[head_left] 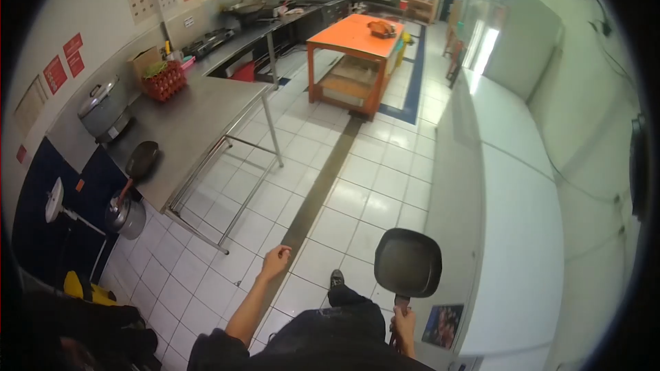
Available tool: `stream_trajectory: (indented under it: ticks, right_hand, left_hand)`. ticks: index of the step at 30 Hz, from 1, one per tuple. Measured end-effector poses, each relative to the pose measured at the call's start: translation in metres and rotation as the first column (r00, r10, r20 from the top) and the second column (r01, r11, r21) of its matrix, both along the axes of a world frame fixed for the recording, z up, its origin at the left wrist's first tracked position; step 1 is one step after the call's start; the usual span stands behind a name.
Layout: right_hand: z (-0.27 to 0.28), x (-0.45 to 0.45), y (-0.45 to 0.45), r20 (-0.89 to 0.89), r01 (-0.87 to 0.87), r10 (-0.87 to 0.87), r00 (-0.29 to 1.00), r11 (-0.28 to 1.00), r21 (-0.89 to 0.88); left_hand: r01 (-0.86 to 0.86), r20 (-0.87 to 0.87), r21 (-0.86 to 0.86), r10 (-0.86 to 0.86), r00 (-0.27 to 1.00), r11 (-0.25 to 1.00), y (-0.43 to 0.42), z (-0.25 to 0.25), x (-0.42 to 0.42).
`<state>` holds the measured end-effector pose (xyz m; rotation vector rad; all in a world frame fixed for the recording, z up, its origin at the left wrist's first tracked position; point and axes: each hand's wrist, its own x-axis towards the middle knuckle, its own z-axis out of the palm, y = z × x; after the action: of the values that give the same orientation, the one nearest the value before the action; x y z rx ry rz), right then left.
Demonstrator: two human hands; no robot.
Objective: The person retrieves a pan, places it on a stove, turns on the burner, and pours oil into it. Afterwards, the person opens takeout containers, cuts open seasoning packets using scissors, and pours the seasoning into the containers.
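Observation:
A square dark frying pan point(408, 263) hangs in front of my right side, its inner face toward me. My right hand point(403, 321) is wrapped round its brown handle. My left hand point(277, 260) is held out over the tiled floor, its fingers curled in with nothing visible in them. On the corner of the steel table point(199, 113) to the left lies a second dark pan point(143, 160), its reddish handle sticking out past the edge.
A large pot point(104, 108) and a red egg tray point(164, 82) stand on the steel table. Ahead is an orange table point(350, 36) with an orange item on top. White chest freezers point(517, 213) line the right side. A metal canister point(126, 218) stands at lower left.

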<state>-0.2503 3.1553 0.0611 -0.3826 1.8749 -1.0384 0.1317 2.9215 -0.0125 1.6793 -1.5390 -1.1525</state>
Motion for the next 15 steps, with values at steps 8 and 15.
stream_trajectory:
  ticks: [8, 15]
  right_hand:
    - [0.054, -0.013, -0.402, 0.041, -0.250, 0.255, 0.966, 0.963, -0.098]
    - [0.061, 0.032, -0.723, 0.053, -0.384, 0.395, 0.917, 0.912, -0.146]
  left_hand:
    - [-0.363, -0.055, 0.131, 0.373, 0.926, 0.922, -0.089, -0.063, 0.037]
    - [-0.573, -0.233, 0.081, 0.574, 0.785, 0.816, -0.387, -0.042, 0.037]
